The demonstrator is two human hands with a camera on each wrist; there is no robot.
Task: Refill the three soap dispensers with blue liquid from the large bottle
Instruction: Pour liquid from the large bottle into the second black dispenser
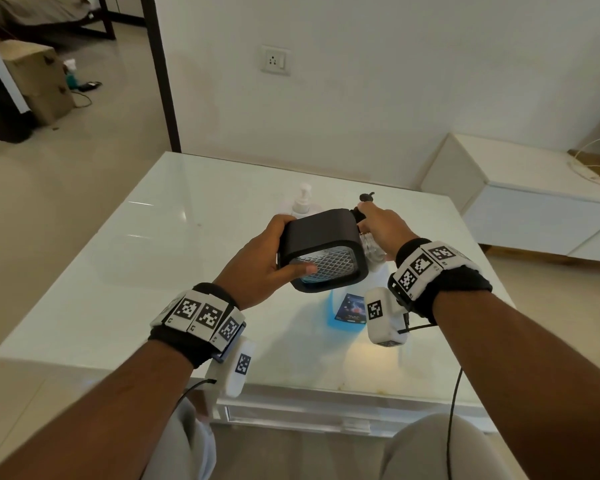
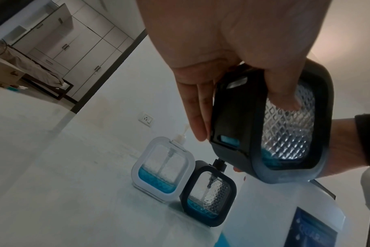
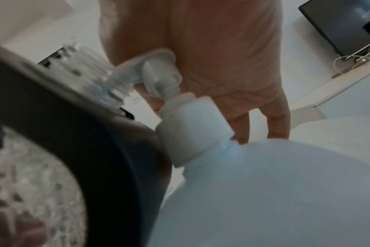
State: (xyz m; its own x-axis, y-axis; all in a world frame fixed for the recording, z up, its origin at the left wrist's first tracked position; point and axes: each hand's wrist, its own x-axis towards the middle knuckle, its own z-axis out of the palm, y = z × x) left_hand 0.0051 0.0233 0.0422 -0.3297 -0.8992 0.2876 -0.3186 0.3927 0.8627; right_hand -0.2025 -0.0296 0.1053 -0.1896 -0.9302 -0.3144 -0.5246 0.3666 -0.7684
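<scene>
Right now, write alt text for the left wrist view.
A left hand grips a tilted black-framed soap dispenser holding a little blue liquid. Below, a white-framed dispenser and another black one stand on the white table, each partly filled.

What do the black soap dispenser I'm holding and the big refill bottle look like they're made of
Black soap dispenser: matte black frame, probably plastic or silicone, no glare; its clear window with diamond facets glints like glass or hard acrylic, can't tell which. Large bottle: milky translucent plastic, likely, blue liquid tinting through, with an opaque white pump.
</scene>
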